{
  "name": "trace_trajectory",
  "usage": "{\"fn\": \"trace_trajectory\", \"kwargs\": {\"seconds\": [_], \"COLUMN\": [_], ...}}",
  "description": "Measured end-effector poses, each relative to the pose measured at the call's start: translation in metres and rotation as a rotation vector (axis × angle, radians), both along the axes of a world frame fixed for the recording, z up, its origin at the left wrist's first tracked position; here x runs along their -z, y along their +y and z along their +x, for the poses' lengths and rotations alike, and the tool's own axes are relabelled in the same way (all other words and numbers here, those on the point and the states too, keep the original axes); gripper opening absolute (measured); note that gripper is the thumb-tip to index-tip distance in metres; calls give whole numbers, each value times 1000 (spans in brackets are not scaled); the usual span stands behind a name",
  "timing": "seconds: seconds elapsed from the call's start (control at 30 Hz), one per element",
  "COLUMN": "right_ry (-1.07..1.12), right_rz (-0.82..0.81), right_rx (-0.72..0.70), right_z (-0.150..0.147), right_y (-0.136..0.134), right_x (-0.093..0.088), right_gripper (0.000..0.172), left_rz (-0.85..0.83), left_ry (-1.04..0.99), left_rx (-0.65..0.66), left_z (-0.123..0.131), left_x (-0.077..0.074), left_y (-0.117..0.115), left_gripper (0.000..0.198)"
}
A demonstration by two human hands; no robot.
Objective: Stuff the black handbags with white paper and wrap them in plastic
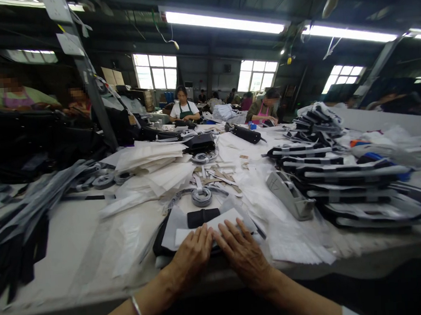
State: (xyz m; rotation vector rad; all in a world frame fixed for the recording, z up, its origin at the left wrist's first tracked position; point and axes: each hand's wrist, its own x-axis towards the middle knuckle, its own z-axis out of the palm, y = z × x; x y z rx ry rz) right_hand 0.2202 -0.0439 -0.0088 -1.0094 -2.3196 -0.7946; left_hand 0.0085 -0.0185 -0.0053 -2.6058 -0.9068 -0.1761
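Note:
A black bag (161, 239) lies flat at the table's front edge, with translucent sheets and a folded white sheet (186, 234) on top. My left hand (193, 248) rests on the left part of the white sheet, its fingers close together and pointing forward. My right hand (243, 250) lies on the right part, fingers somewhat spread. The fingertips of both hands nearly meet in the middle. Just beyond them sits a black rolled piece (203, 218). A coiled strap (201, 196) lies behind the bag.
Black straps (40, 229) cover the left side. White sheets (150, 173) are piled behind the bag. A grey tape dispenser (291, 197) and stacked black pieces (354, 172) stand right. People sit across the table; a metal post (92, 88) rises left.

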Motion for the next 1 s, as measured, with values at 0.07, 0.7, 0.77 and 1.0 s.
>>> {"fn": "trace_trajectory", "kwargs": {"seconds": [0.07, 0.7, 0.77, 1.0], "right_ry": [16, 291, 501, 618], "right_rz": [34, -273, -297, -430], "right_rx": [5, -242, -159, 489], "right_z": [-3, 2, 42, 175], "right_y": [8, 32, 47, 126], "right_x": [-6, -36, -44, -12], "right_gripper": [47, 20, 22, 21], "left_rz": [-112, 500, 473, 468], "left_ry": [-23, -347, -384, -454], "left_rx": [4, 18, 32, 76], "left_z": [-5, -24, -29, -41], "left_x": [-19, 47, 41, 30], "left_y": [7, 18, 19, 23], "left_gripper": [66, 51, 58, 73]}}
